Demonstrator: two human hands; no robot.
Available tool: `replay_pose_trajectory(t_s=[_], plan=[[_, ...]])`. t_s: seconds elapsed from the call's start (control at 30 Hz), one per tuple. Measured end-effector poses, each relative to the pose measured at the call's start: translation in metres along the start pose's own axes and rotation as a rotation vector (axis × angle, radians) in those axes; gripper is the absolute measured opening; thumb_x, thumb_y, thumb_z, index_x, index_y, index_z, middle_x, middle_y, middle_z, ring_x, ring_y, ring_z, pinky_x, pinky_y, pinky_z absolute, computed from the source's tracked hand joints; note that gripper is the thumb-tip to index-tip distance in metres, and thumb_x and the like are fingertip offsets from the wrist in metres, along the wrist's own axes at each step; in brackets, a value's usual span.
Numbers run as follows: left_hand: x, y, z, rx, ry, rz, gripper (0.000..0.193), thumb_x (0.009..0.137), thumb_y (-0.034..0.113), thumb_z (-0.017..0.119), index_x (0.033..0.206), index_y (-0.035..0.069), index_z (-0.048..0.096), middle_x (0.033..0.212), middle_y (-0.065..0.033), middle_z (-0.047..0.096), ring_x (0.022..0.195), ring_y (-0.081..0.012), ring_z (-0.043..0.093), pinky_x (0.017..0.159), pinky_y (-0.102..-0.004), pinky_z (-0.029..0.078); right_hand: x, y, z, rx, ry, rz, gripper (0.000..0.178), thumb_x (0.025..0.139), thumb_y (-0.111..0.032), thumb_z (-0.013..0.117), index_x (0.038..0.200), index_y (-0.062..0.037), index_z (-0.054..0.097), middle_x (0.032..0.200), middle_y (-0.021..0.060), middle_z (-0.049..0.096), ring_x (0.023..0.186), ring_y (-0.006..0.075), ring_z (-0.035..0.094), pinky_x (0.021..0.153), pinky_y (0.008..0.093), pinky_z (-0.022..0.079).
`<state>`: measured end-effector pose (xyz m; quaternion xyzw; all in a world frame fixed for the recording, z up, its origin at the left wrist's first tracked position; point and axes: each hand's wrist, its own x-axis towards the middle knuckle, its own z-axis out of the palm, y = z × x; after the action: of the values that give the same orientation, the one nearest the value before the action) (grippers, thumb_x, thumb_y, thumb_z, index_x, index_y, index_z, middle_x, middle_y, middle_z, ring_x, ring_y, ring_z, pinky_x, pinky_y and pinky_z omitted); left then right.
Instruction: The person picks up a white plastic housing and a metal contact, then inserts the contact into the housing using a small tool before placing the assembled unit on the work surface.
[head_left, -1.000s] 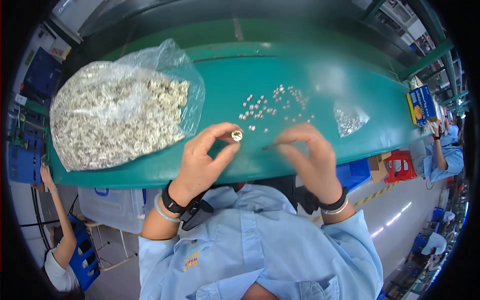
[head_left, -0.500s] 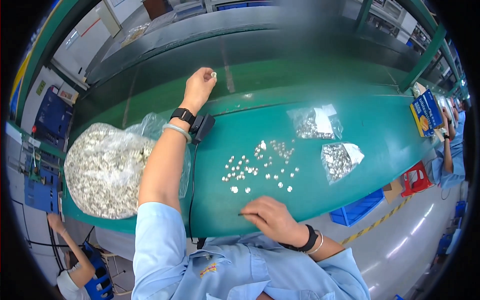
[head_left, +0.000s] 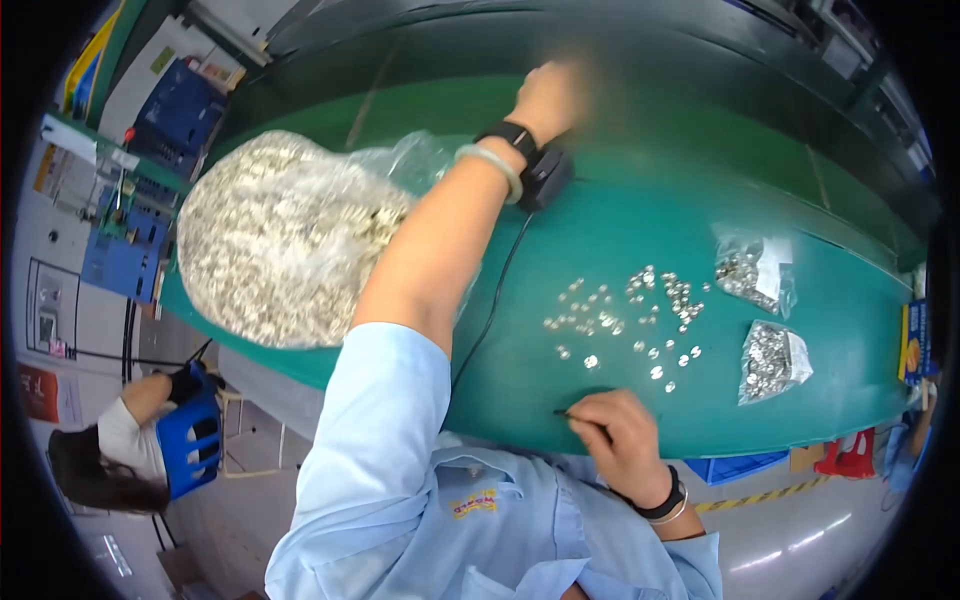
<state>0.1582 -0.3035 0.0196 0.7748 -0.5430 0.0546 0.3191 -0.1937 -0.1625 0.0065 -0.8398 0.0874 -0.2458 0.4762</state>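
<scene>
In the head view, your right hand (head_left: pixel 622 432) had its grip clamped on a thin dark tool (head_left: pixel 562 412); your outstretched left hand's (head_left: pixel 550 98) grip, blurred, couldn't be told. Silvery metal pieces (head_left: pixel 606 320) lay scattered on the green surface (head_left: pixel 540 270). Coloured lettering (head_left: pixel 474 503) marked your shirt (head_left: pixel 385 420).

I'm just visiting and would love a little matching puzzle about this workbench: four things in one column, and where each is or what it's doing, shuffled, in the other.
Things:
1. Left hand
2. Big bag
3. Right hand
4. Small bags

Places or states:
A. Pinching a thin dark thing
B. On the right part of the table
C. Stretched out toward the far side
D. On the table's left part

Pairs: 1-C, 2-D, 3-A, 4-B
</scene>
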Motion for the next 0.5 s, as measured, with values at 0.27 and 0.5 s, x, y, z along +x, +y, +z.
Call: replay_pose_trajectory(t_s=[0.27,0.5], plan=[[-0.111,0.068,-0.169,-0.11,-0.207,0.168,0.02,0.088,0.011,0.063,0.104,0.0,0.064,0.09,-0.0084,0.067,0.08,-0.0147,0.064,0.074,-0.0293,0.051,-0.002,0.001,0.004,-0.031,0.122,-0.006,0.017,0.077,0.001,0.069,0.092,-0.0036,0.063,0.087,0.009,0.065,0.077,0.027,0.061,0.066,0.0352,0.048],[-0.223,0.016,-0.175,0.17,-0.297,0.098,0.016,0.08,0.006,0.063,0.096,0.003,0.067,0.088,-0.0138,0.061,0.084,-0.0315,0.061,0.073,-0.0398,0.05,-0.007,-0.002,0.01,-0.062,0.133,-0.091,0.018,0.077,0.003,0.068,0.093,-0.0032,0.062,0.086,0.0087,0.065,0.074,0.0254,0.061,0.062,0.0331,0.048]])
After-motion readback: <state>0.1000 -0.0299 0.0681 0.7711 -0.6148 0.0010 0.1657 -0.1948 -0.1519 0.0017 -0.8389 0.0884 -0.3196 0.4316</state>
